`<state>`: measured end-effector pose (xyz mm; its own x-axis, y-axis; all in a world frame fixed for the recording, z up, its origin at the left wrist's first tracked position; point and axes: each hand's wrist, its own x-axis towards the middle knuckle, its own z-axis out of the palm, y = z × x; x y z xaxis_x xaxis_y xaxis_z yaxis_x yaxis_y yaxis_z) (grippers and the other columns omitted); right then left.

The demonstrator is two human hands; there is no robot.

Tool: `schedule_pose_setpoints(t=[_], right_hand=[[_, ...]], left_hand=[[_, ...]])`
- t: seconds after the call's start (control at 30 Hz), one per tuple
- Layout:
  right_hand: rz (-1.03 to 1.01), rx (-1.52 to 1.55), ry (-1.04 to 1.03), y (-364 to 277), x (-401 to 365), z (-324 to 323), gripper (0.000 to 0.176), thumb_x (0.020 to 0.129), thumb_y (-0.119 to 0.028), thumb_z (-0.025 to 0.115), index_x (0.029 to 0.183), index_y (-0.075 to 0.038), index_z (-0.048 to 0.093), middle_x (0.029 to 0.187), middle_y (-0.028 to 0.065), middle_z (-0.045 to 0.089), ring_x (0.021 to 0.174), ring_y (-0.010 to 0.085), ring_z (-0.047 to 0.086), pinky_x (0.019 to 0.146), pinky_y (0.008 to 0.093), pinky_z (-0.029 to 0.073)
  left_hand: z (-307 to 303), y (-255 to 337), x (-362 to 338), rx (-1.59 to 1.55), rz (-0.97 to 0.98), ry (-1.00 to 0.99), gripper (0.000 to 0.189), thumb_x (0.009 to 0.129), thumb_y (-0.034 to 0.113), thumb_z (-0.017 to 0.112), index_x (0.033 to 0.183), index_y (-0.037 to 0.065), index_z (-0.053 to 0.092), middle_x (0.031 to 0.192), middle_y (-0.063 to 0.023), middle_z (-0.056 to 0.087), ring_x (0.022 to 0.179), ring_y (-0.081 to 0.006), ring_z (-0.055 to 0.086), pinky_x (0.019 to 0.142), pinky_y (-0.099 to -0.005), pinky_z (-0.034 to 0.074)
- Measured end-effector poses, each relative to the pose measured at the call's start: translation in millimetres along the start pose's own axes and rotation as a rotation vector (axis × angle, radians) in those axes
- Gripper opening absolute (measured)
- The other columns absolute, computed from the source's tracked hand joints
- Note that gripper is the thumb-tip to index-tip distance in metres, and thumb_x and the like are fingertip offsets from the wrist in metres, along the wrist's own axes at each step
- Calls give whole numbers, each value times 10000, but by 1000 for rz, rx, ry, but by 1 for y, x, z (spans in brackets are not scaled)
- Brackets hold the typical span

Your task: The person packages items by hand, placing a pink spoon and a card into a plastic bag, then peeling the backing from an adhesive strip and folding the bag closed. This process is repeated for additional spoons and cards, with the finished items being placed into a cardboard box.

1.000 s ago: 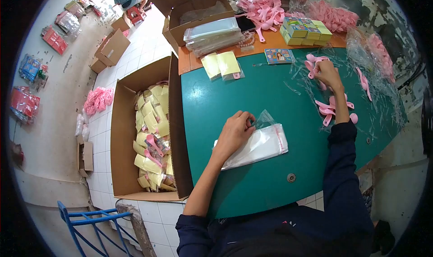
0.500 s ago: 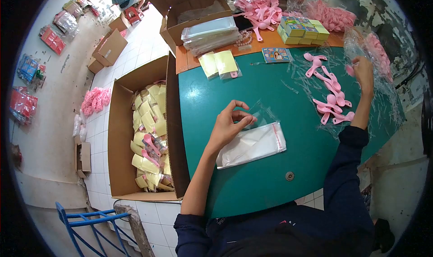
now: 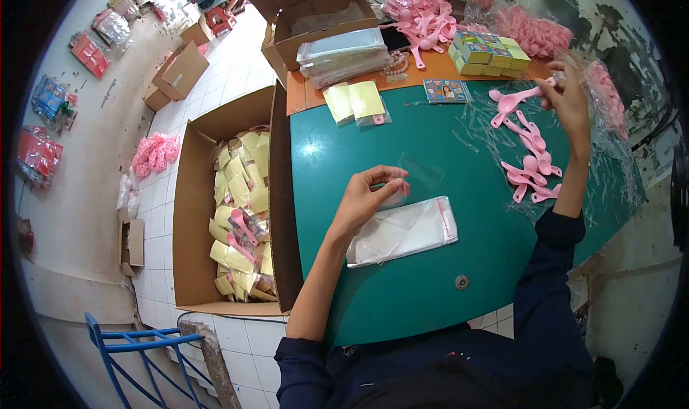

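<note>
My left hand [image 3: 369, 197] is closed, thumb against fingers, on a clear plastic bag [image 3: 423, 174] that sticks out past the fingertips. Just below it lies a stack of clear bags [image 3: 405, 233] with a red-marked edge at its right end. At the table's right side my right hand [image 3: 570, 107] pinches the handle end of a pink spoon [image 3: 508, 106], whose bowl points left. Several more pink spoons [image 3: 535, 151] lie in a loose column below it, among scattered clear plastic strips.
A large carton [image 3: 185, 215] of packed yellow-card bags stands left of the green table [image 3: 402, 301]. Along the back are a bag stack [image 3: 341, 54], two yellow-card packs [image 3: 355, 102], card bundles [image 3: 488, 54], a picture card [image 3: 445, 91] and heaped pink spoons [image 3: 420, 14].
My right hand has moved slightly left and up, and a spoon now stretches from its fingers over the uppermost spoons. The left hand keeps the bag, its fingers closer together.
</note>
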<state>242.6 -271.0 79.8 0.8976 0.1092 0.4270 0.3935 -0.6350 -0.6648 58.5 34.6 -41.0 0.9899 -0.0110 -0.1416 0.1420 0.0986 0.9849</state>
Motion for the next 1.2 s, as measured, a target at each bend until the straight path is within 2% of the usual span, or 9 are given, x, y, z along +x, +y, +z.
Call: schedule_pose_setpoints(t=[0.17,0.27,0.37,0.47,0.7,0.9,1.0,1.17,1.2], right_hand=[[-136,364,-563,-49,-27,60,128,898,-128,516,948,-17,476,704,82,597,557,110,586,476,250,452],[-217,282,-533,-66,-44,89,130,911,-133,513,928,-12,469,686,84,595,547,116,586,483,250,463],[-268,279,-331,-71,-49,101,147,914,-140,524,915,-5,467,680,85,599,541,120,588,485,257,465],[-227,541,-289,-72,-50,105,146,910,-132,536,914,-3,469,690,84,607,537,112,579,478,252,452],[-226,522,-457,-81,-63,117,161,902,-141,552,906,-8,460,673,80,608,526,102,562,479,235,441],[-261,532,-544,-90,-79,125,182,891,-153,570,895,-7,462,649,73,605,525,102,557,479,237,438],[-315,536,-553,-94,-81,124,177,892,-165,568,877,7,524,682,72,609,553,94,543,508,244,445],[-469,631,-844,-83,-58,115,227,889,-209,564,934,-16,675,724,61,606,583,86,505,562,250,448],[-385,602,-802,-70,-39,114,252,879,-239,570,970,-29,675,741,66,618,611,102,530,577,256,451]], left_hand=[[2,7,-4,-27,-42,48,308,838,143,652,1106,29,551,872,-58,647,839,-139,631,691,-251,509],[-2,8,-4,-71,-36,45,338,829,130,660,1129,40,534,870,-56,645,837,-136,632,687,-247,509],[-5,7,-3,-85,-40,30,352,829,124,659,1143,44,524,879,-56,643,840,-136,631,689,-245,509],[-5,7,-2,-97,-32,63,352,834,124,654,1150,43,520,897,-58,642,845,-134,629,699,-246,511],[0,8,-3,-211,13,132,344,857,137,635,1161,29,516,953,-59,640,844,-122,619,708,-238,508],[-1,0,3,-93,120,97,335,931,256,525,1148,4,567,956,-77,648,853,-116,613,765,-252,503],[-1,6,-3,-162,-32,-21,369,956,292,469,1105,-18,602,947,-93,657,858,-117,608,773,-244,496],[3,17,-10,-125,219,26,407,970,306,420,1068,-43,605,965,-135,655,881,-165,626,785,-284,508],[4,21,-12,-111,273,44,421,973,312,405,1067,-51,598,971,-150,652,891,-184,633,786,-300,515]])
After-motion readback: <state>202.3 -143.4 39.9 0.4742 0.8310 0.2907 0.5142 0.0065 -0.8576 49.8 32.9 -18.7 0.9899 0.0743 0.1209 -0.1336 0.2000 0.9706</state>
